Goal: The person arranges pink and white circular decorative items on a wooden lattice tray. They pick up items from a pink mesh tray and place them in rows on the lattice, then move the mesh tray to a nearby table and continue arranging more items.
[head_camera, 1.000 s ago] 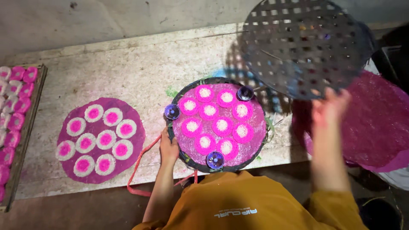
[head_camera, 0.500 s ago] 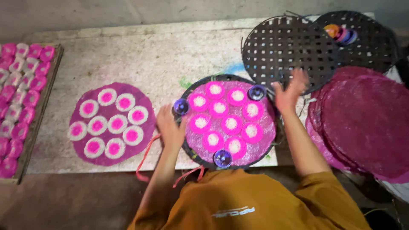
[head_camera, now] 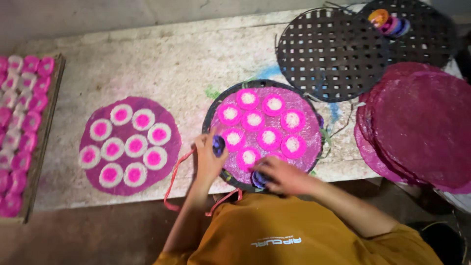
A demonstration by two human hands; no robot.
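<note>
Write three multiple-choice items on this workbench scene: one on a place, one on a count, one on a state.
1. Where does the loose purple disc with white-and-pink rounds lie?
A. left of the black round frame
B. on the lattice grid
C. on the stack

2. How many rounds does it carry?
A. five
B. ten
C. fifteen

3. What is the left hand doing?
A. lifting the grid
B. hanging free
C. pinching a dark purple clip at the black round frame

Answers: 1 A, the disc lies on the bench, left of the frame. 2 B, ten rounds show. 3 C, its fingers close on the clip at the frame's left rim.
</note>
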